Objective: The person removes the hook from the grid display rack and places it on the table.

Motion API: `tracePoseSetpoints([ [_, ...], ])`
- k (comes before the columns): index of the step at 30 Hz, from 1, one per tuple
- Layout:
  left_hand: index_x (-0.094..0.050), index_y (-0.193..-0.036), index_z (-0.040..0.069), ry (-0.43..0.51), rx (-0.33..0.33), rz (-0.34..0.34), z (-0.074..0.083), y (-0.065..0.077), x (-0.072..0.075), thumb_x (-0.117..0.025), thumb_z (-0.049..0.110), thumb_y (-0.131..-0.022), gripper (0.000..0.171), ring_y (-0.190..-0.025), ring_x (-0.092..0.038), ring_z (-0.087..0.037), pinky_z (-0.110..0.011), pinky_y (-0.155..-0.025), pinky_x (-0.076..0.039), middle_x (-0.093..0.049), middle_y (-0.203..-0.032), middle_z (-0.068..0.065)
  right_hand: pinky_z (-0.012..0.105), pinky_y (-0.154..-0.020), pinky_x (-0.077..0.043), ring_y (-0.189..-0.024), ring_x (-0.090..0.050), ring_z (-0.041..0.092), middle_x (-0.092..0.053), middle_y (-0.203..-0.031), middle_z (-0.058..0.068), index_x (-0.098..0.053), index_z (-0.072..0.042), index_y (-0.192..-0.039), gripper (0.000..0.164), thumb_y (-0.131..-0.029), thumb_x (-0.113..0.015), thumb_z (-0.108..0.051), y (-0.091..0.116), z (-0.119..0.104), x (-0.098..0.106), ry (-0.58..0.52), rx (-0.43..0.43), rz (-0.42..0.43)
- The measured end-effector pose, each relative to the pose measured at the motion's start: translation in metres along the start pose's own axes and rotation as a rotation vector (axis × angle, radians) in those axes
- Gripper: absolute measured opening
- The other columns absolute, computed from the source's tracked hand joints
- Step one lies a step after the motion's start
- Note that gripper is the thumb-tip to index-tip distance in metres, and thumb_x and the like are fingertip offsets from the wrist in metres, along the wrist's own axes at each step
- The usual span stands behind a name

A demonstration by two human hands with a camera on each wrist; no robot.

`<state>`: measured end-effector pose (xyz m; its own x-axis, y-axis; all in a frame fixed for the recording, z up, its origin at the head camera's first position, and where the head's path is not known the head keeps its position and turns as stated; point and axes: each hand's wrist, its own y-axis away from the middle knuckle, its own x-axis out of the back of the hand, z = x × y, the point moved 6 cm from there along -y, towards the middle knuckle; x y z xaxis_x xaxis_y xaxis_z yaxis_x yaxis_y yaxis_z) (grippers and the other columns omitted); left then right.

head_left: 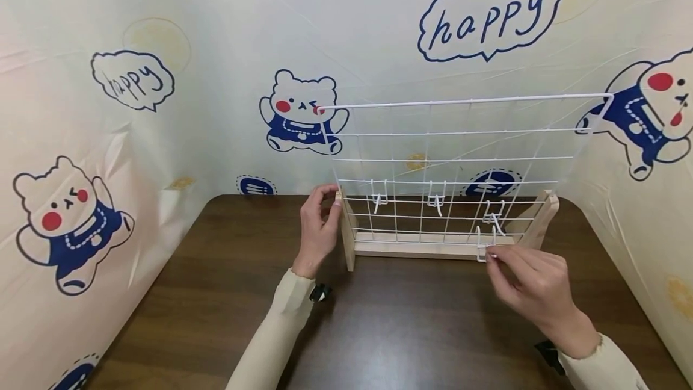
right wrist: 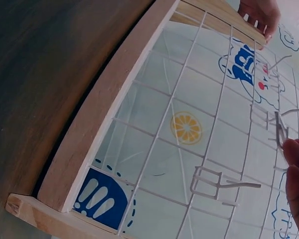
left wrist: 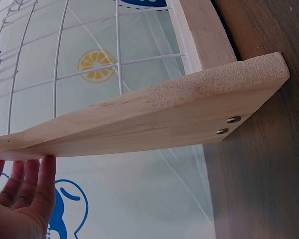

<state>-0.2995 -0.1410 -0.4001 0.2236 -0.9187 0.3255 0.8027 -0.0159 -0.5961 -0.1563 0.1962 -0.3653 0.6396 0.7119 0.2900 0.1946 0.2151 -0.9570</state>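
Observation:
A white wire grid [head_left: 465,102] stands upright in a wooden stand on the table. Fingers and thumb of my left hand [head_left: 318,227] grip the upper end of the stand's left side panel [left wrist: 189,117]; its fingertips lie against the outer face in the left wrist view. Low at the grid's right, my right hand [head_left: 533,284] pinches a white wire hook [head_left: 479,251] between thumb and fingers. That hook is in front of the grid in the head view. Three more hooks hang on the wires: a left one [head_left: 379,200], a middle one [head_left: 436,200] and a lower right one [head_left: 492,218].
The stand's wooden crossbar [head_left: 417,250] runs along the bottom between both side panels, the right panel [head_left: 541,221] among them. Under it is a dark brown wooden table [head_left: 400,318]. A patterned cloth [head_left: 216,11] with bears and "happy" bubbles surrounds the table.

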Motion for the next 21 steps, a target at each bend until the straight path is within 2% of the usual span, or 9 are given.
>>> tracePoseSetpoints([
  [8, -0.065, -0.124, 0.004, -0.011, -0.006, 0.009, 0.0, 0.001, 0.0, -0.057, 0.012, -0.103, 0.024, -0.11, -0.068, -0.025, -0.045, -0.082, -0.064, -0.069, -0.122, -0.012, 0.034, -0.045, -0.051, -0.052, -0.066, 0.018, -0.074, -0.069, 0.005, -0.076, -0.002, -0.081, 0.039, -0.103, -0.054, -0.027, 0.008, 0.007, -0.004, 0.04, 0.0, -0.141],
  [21, -0.065, -0.123, 0.003, -0.02, -0.01, 0.005, 0.0, 0.0, 0.0, -0.056, 0.012, -0.103, 0.024, -0.109, -0.068, -0.025, -0.046, -0.082, -0.064, -0.069, -0.121, -0.013, 0.029, -0.044, -0.049, -0.053, -0.066, 0.015, -0.074, -0.072, 0.004, -0.074, -0.004, -0.084, 0.039, -0.104, -0.05, -0.028, 0.013, 0.011, -0.009, 0.053, -0.027, -0.247],
])
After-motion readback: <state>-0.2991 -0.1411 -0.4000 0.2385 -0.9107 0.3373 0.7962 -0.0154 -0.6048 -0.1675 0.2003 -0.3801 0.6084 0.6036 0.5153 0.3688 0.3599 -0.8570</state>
